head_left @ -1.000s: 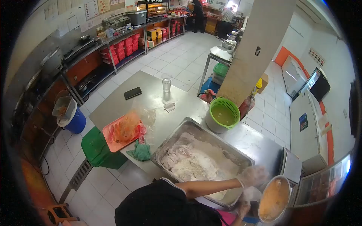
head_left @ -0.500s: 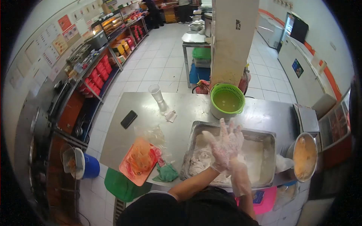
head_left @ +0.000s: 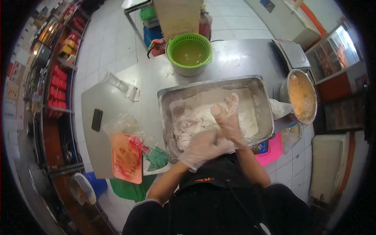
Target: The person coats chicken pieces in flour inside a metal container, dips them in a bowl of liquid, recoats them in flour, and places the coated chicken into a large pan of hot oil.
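Both hands wear thin clear plastic gloves dusted with white flour. My right hand (head_left: 228, 119) is raised over the metal tray (head_left: 270, 113), its fingers apart and nothing in them. My left hand (head_left: 203, 148) is at the tray's near edge, its fingers closed at my right wrist on the cuff of the right plastic glove (head_left: 231, 141); the fingertips are partly hidden. White flour (head_left: 203, 113) covers the tray's bottom. At its left side lie several flour-coated pieces (head_left: 186, 127), perhaps raw meat.
A green basket (head_left: 190, 39) sits in a pot of cloudy liquid behind the tray. To the right stands a metal bowl (head_left: 301, 98) with orange contents. On the left are an orange tray (head_left: 125, 168), green cloth (head_left: 157, 157), phone (head_left: 97, 119) and plastic cup (head_left: 111, 80).
My view has tilted down and turned. Before, my left hand was spread in front of the right one; now it has dropped to the right wrist, and the right hand shows open.
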The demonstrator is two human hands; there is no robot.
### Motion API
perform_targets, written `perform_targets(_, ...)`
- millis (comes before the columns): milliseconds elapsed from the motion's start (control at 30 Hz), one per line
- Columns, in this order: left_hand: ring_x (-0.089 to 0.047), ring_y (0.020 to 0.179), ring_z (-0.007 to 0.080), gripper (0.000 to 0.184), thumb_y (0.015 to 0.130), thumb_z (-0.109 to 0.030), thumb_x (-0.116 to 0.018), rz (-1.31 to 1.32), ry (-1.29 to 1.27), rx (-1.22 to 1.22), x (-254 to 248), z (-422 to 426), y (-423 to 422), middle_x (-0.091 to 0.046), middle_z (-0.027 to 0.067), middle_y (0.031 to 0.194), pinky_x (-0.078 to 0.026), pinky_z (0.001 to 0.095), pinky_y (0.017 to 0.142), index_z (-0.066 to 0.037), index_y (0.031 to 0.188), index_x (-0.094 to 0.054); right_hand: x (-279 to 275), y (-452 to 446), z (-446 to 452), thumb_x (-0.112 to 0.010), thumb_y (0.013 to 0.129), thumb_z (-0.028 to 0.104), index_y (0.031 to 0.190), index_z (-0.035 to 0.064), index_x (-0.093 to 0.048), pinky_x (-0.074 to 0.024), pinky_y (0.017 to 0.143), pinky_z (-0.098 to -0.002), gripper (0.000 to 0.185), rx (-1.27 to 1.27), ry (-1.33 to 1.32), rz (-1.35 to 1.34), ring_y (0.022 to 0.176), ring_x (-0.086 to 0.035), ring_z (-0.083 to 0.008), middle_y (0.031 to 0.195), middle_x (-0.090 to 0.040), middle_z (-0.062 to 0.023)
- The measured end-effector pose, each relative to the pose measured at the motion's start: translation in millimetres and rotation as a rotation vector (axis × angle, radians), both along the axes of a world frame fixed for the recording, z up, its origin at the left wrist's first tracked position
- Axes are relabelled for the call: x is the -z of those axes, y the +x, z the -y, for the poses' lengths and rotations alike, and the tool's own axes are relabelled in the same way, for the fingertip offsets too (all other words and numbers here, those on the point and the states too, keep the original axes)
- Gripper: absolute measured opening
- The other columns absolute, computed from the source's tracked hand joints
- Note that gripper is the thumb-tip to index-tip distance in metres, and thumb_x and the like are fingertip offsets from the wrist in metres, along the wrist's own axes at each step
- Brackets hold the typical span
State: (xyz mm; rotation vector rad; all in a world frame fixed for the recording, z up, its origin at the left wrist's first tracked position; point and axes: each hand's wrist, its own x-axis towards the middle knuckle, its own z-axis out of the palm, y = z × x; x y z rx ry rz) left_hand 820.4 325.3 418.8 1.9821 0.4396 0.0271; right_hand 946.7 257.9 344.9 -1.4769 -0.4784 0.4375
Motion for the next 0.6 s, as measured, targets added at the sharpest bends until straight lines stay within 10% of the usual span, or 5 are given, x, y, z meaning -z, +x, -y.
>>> perform_targets(167, -0.062, 0.087, 0.0409, 0.022, 0.087, -0.025, -0.064, 0.071, 0.039, 0.362, 58.8, 19.9, 29.7, -0.065, 0.0211, 0.088, -0.049, 0.0465, 0.077, -0.004, 0.091, -0.063, 15.6, 64.8, 20.0, -0.071, 0.091, 0.022, 0.15, -0.0045, -0.033, -0.0378, 0.112, -0.0357, 0.074, -0.373, -0.575, 0.83, 0.144, -0.034, -0.0265, 0.155, -0.033, -0.024)
perform_targets(233, -0.063, 0.092, 0.0403, 0.029, 0.09, -0.031, -0.064, -0.024, 0.192, 0.346, 67.7, 9.5, 39.0, -0.067, 0.0201, 0.096, -0.05, 0.0458, 0.081, -0.003, 0.098, -0.064, 27.7, 81.3, 29.8, -0.066, 0.094, 0.032, 0.147, -0.0053, -0.037, -0.0371, 0.112, -0.0364, 0.071, -0.306, -0.322, -0.177, 0.141, -0.04, -0.0296, 0.149, -0.043, -0.0246)
perform_targets(367, -0.065, 0.096, 0.0379, 0.047, 0.092, -0.04, -0.062, -0.194, 0.689, -0.954, 132.6, -29.7, 23.4, -0.067, 0.0196, 0.109, -0.051, 0.0414, 0.088, 0.001, 0.116, -0.064, 92.0, 121.4, 45.4, -0.059, 0.094, 0.051, 0.129, -0.012, -0.051, -0.0496, 0.088, -0.0417, 0.072, -0.264, -1.009, 0.323, 0.104, -0.065, -0.033, 0.114, -0.064, -0.0301)
perform_targets(467, -0.054, 0.118, 0.0409, 0.051, 0.096, -0.043, -0.057, -0.66, -0.104, -0.813, 125.8, -48.6, 36.0, -0.063, 0.0215, 0.12, -0.04, 0.0467, 0.105, 0.0, 0.124, -0.061, 117.4, 120.7, 24.3, -0.06, 0.091, 0.058, 0.127, -0.015, -0.052, -0.049, 0.088, -0.0463, 0.082, -0.376, -0.713, 0.017, 0.101, -0.067, -0.0346, 0.106, -0.068, -0.0285)
perform_targets(600, -0.066, 0.093, 0.0317, 0.045, 0.094, -0.037, -0.062, -0.234, -0.084, -0.837, 224.4, -48.1, 30.1, -0.068, 0.0138, 0.105, -0.052, 0.0402, 0.084, -0.002, 0.122, -0.061, 104.1, 92.6, -13.0, -0.061, 0.087, 0.065, 0.132, -0.0184, -0.044, -0.0474, 0.096, -0.0472, 0.096, -0.755, -0.691, -0.285, 0.108, -0.062, -0.0422, 0.118, -0.06, -0.0354)
